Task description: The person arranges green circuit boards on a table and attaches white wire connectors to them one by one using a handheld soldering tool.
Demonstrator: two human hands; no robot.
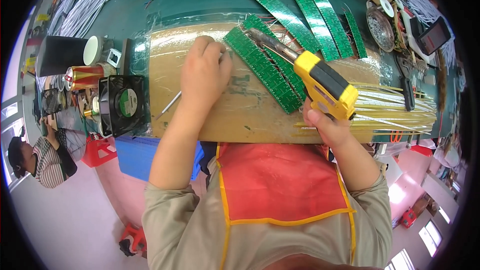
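Note:
My right hand (327,126) grips a yellow and black soldering gun (322,82), its metal tip (262,37) resting on the upper end of a long green circuit strip (262,70) that lies slanted on a brown board (200,115). My left hand (205,72) is curled just left of that strip, holding a thin pale wire (169,106) that trails down to the left. Thin red wires run from the strip near the tip.
Several more green strips (312,12) lie fanned on the dark green bench behind. A black fan (122,105), cans and a white cup stand at the left. Yellow-white strips (395,107) are stacked at the right, beside a bowl and a phone. Another person sits at far left.

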